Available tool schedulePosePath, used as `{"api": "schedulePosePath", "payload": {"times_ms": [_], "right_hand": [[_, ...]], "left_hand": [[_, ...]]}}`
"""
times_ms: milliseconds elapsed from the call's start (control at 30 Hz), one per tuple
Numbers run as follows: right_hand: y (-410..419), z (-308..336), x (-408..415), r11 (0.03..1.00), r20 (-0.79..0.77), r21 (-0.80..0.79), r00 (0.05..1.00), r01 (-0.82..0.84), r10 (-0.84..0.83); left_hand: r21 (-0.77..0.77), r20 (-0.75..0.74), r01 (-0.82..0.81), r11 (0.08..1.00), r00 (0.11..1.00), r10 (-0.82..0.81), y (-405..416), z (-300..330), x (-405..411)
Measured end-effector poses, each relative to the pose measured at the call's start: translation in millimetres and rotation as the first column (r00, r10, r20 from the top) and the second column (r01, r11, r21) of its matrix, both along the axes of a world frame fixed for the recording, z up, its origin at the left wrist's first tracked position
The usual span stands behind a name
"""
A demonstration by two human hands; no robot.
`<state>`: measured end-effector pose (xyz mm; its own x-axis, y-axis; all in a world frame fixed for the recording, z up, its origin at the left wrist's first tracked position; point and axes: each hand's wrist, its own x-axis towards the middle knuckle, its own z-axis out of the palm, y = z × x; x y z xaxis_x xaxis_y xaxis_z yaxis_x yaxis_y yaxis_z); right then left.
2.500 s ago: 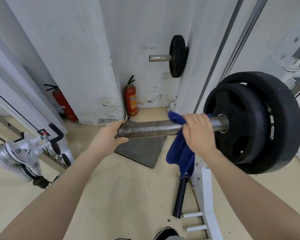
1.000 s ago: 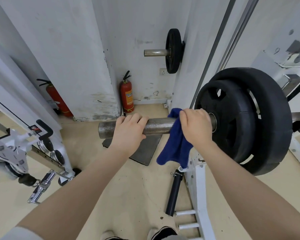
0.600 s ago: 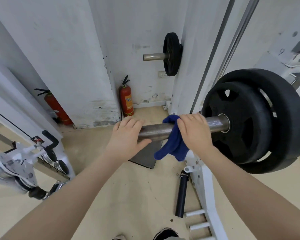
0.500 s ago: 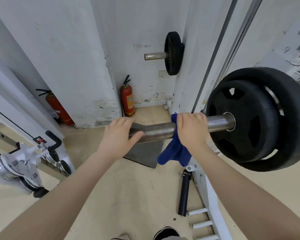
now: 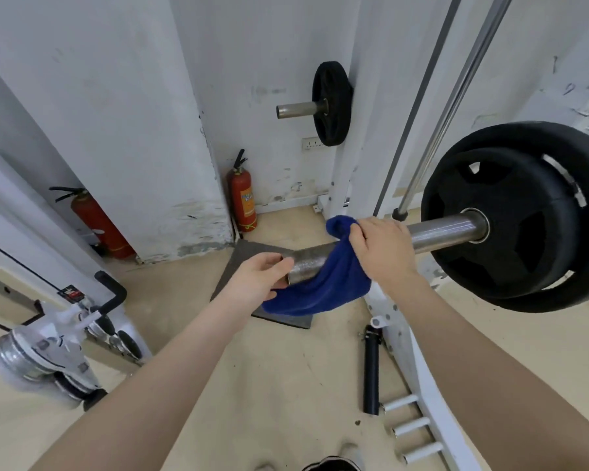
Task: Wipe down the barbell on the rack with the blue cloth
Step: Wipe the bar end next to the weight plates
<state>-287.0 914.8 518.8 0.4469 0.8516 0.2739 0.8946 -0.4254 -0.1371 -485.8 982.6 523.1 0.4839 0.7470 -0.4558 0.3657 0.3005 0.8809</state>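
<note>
The barbell's steel sleeve (image 5: 442, 232) runs from the black weight plates (image 5: 524, 219) at right toward the middle of the view. A blue cloth (image 5: 323, 283) is draped over the sleeve near its free end. My right hand (image 5: 381, 249) presses the cloth onto the bar from above. My left hand (image 5: 259, 277) sits at the sleeve's open end, fingers pinching the cloth's lower left corner. The rough end of the sleeve (image 5: 306, 266) shows between my hands.
The white rack upright (image 5: 402, 338) with storage pegs stands below the bar. A black tube (image 5: 371, 372) lies on the floor. Two red extinguishers (image 5: 242, 195) stand by the wall, a wall-mounted plate (image 5: 330, 103) hangs above, and a cable machine (image 5: 65, 334) is at left.
My left hand has slid off the sleeve to its end and taken the cloth's hanging corner. My right hand with the cloth has shifted left along the bar, away from the plates.
</note>
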Motion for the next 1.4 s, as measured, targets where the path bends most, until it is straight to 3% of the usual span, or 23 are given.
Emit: {"api": "schedulePosePath", "payload": {"times_ms": [67,167,267,333,433,533,667,733,800,900,1000,1067,1133,1233,1333,1400], "right_hand": [[10.8,-2.3,-35.3,0.999,0.038,0.046,0.999,-0.014,0.013],[16.2,-11.0,-88.6,0.967,0.039,0.185,0.985,-0.174,0.17],[12.2,-14.8,-75.8,0.961,0.11,0.13,0.967,-0.245,0.231],[4.7,-16.2,-45.9,0.981,0.183,0.105,0.973,-0.162,0.141],[-7.6,-13.4,-15.2,0.989,0.093,0.115,0.99,0.095,-0.106],[3.3,-12.9,-32.7,0.977,0.043,0.093,0.98,0.191,-0.195],[7.0,-19.6,-67.3,0.981,0.14,0.156,0.986,-0.114,0.092],[0.6,-16.1,-46.7,0.977,0.18,0.109,0.97,-0.182,0.161],[-9.0,-11.5,-12.4,0.994,0.191,0.055,0.978,-0.1,0.087],[-25.8,-9.6,38.1,0.988,0.163,0.048,0.975,0.147,-0.153],[-19.4,-15.1,36.8,0.982,0.086,0.054,0.979,0.182,-0.186],[-13.6,-19.8,16.7,0.994,0.05,0.082,0.996,0.074,-0.078],[-18.6,-23.5,6.9,0.986,0.019,0.118,0.993,-0.12,0.118],[-29.5,-8.4,39.2,0.958,0.02,0.034,0.959,-0.284,0.284],[-46.1,2.4,90.9,0.996,0.133,0.016,0.987,-0.089,0.086],[-59.7,3.7,110.2,0.98,0.002,0.138,0.99,0.141,-0.143]], "left_hand": [[0.035,-0.003,0.022,0.999,1.0,-0.022,1.9,-0.9,-0.3],[0.056,-0.003,0.067,0.996,0.998,-0.067,5.6,-3.0,-2.2],[0.017,0.045,0.062,0.998,0.997,-0.063,6.9,-5.6,-2.8],[-0.028,0.063,0.045,0.999,0.997,-0.043,7.8,-7.7,-2.6],[-0.032,0.07,0.035,0.999,0.997,-0.033,7.1,-8.0,-2.4],[-0.024,0.092,0.038,0.999,0.995,-0.035,5.1,-7.0,-2.4],[-0.021,0.113,0.041,0.999,0.993,-0.038,4.0,-6.1,-2.4],[-0.004,0.095,0.05,0.999,0.994,-0.049,3.4,-6.3,-2.0],[-0.002,0.08,0.041,0.999,0.996,-0.041,2.2,-6.2,-1.3],[-0.019,0.066,-0.009,1.0,0.998,0.01,-1.9,-3.4,1.5],[0.07,0.006,-0.05,0.996,0.999,0.05,-7.7,4.0,9.4],[0.309,-0.111,-0.023,0.951,0.992,0.06,-11.0,7.0,17.6],[0.557,-0.243,0.103,0.824,0.969,0.043,-15.3,10.7,28.1],[0.698,-0.342,0.262,0.667,0.94,-0.011,-25.4,19.6,47.3],[0.745,-0.389,0.356,0.565,0.919,-0.065,-38.2,27.1,68.8],[0.741,-0.483,0.458,0.491,0.872,-0.084,-45.4,27.5,85.3]]}}
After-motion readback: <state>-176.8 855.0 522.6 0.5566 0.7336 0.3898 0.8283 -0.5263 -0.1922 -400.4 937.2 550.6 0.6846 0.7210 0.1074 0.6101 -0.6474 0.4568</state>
